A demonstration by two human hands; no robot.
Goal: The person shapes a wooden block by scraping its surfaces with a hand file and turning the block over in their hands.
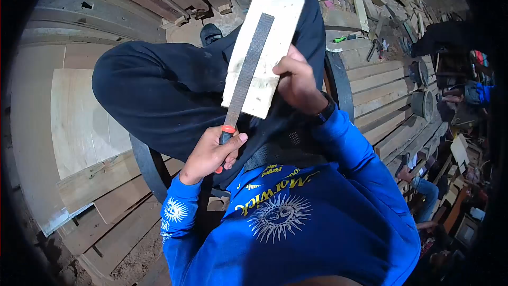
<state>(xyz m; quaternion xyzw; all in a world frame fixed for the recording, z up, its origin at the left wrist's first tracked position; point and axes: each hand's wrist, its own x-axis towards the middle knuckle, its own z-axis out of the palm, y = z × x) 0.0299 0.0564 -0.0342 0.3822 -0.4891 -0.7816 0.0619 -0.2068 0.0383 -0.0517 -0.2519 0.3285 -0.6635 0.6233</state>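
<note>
My left hand (214,153) is wrapped round the red and black handle of a rasp (250,66). The rasp's long dark toothed blade lies over the face of a pale wooden block (275,8), pointing up and slightly right. My right hand (299,82) grips the block by its right edge, with the thumb on its face and the other fingers mostly hidden behind. The block is tilted above my lap, in front of my dark trousers (153,95). Near its lower part a line or step crosses the block's surface.
Wooden planks (381,85) are laid out to the right, with a green-handled tool (339,39) and pliers-like tools (374,47) beyond. A pale board (79,122) stands at left. Scrap wood lies at the upper right. Another person's jeans-clad leg (425,196) shows at far right.
</note>
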